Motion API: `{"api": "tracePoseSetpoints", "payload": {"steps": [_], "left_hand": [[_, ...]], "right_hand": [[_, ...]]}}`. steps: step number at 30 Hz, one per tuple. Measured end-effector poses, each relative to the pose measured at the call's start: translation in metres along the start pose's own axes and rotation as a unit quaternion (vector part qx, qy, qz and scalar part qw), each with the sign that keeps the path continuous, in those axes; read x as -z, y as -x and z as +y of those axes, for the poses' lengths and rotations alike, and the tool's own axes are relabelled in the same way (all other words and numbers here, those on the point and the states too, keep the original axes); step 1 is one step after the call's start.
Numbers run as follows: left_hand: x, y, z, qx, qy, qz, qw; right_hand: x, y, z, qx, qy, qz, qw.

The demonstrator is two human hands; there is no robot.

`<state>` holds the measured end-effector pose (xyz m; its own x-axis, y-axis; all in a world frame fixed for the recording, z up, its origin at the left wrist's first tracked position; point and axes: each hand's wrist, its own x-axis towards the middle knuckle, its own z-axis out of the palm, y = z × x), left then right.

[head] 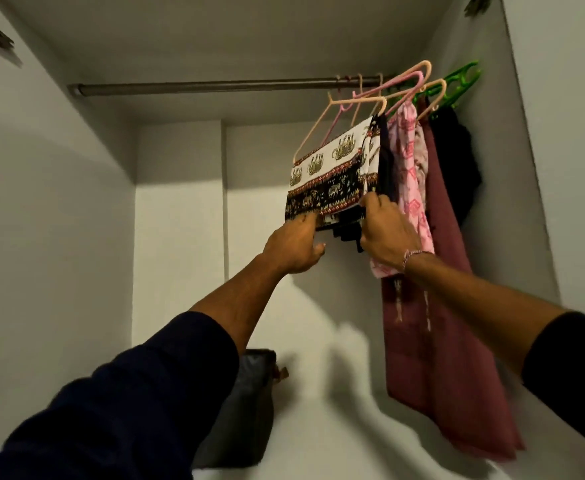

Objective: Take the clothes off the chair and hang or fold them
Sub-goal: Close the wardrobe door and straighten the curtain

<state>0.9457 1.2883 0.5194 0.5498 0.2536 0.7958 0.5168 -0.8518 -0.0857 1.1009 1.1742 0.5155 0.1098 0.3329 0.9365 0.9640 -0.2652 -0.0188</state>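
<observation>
The white wardrobe [180,237] fills the whole view, seen from low down looking up into it. A metal rail [214,87] runs across the top, from about ten o'clock to one o'clock. At two o'clock the hung clothes crowd together at the rail's right end: a long maroon garment [457,358] drops furthest, down to about five o'clock, with a dark garment [457,161] behind it and a pink patterned cloth [410,161] just to its left. A dark bag [249,410] stands on the wardrobe floor at six o'clock.

Near the centre, the elephant-print cloth [332,171] lies folded over a pale pink hanger [322,129] hooked on the rail, touching the pink cloth's neighbour on its right. A green hanger [464,81] pokes out at the far right.

Both arms reach up in dark sleeves. The left hand [294,244] pinches the lower left edge of the elephant-print cloth. The right hand [384,230], a thread band on its wrist, grasps the lower right edge, fingers curled around the fabric.
</observation>
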Motion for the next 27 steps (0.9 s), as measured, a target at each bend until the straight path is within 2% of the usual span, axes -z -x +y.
{"api": "tracePoseSetpoints", "payload": {"steps": [7, 11, 17, 21, 27], "left_hand": [[0.001, 0.129, 0.051, -0.01, 0.009, -0.099, 0.995], [0.004, 0.188, 0.084, -0.04, -0.049, -0.152, 0.986], [0.032, 0.264, 0.137, -0.042, -0.041, -0.192, 0.98], [0.057, 0.304, 0.168, -0.038, -0.057, -0.213, 0.975], [0.088, 0.352, 0.242, -0.008, -0.025, -0.24, 0.97]], "right_hand": [[0.048, 0.156, -0.023, -0.019, -0.01, -0.186, 0.982], [0.078, 0.219, -0.029, -0.04, -0.004, -0.256, 0.966], [0.127, 0.286, -0.03, -0.045, 0.017, -0.325, 0.945], [0.162, 0.323, -0.028, -0.054, 0.001, -0.336, 0.94], [0.243, 0.389, -0.012, -0.075, -0.009, -0.359, 0.93]]}}
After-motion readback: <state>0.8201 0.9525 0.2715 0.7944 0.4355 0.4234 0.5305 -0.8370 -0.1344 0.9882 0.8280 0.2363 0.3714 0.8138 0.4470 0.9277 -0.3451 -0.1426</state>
